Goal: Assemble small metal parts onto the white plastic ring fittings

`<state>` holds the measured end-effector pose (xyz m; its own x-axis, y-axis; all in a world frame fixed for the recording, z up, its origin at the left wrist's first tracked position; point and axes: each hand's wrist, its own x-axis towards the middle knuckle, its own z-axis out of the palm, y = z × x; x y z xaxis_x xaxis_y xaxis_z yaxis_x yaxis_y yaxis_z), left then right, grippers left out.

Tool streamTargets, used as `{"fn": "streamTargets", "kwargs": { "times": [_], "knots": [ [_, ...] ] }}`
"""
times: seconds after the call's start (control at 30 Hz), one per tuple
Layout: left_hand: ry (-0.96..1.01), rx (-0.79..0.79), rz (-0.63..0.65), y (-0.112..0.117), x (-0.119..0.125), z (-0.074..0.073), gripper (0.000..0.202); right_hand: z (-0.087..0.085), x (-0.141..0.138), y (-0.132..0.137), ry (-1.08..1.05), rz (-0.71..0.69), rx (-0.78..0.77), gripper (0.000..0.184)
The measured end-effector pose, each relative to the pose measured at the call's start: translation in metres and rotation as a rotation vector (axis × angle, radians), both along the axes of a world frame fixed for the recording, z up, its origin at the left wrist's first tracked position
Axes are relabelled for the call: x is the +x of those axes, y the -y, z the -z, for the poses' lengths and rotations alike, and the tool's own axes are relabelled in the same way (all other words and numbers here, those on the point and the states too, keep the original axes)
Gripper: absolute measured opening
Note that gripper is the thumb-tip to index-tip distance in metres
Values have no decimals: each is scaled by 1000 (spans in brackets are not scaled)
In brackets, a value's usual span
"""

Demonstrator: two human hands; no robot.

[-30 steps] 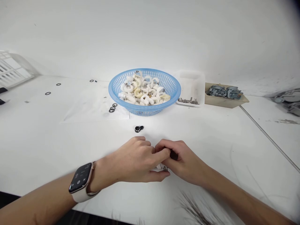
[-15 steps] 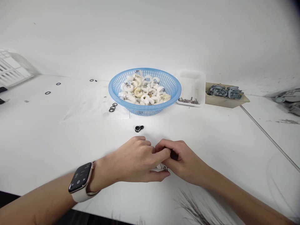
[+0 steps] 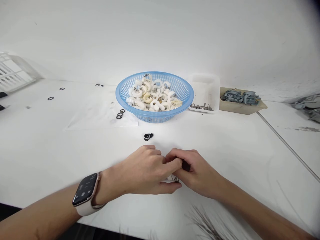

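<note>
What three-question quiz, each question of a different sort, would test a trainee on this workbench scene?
1. True or false: the blue basket holds white ring-shaped parts.
2. Multiple choice: the watch sits on which wrist? A) left B) right C) neither
3. Short answer: what do the left hand and right hand pinch together?

Key: 1 true. 2 A. 3 a small part, mostly hidden by the fingers.
</note>
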<state>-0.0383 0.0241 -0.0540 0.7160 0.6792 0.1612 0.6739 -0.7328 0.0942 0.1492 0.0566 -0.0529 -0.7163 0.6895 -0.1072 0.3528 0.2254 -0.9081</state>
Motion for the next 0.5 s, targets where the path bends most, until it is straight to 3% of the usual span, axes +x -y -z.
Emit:
{"fn": "streamTargets", "kwargs": {
  "times": [0.5],
  "knots": [
    [-30, -7, -7, 2, 0, -2, 27, -1, 0, 0, 9, -9, 27, 19]
  ]
}}
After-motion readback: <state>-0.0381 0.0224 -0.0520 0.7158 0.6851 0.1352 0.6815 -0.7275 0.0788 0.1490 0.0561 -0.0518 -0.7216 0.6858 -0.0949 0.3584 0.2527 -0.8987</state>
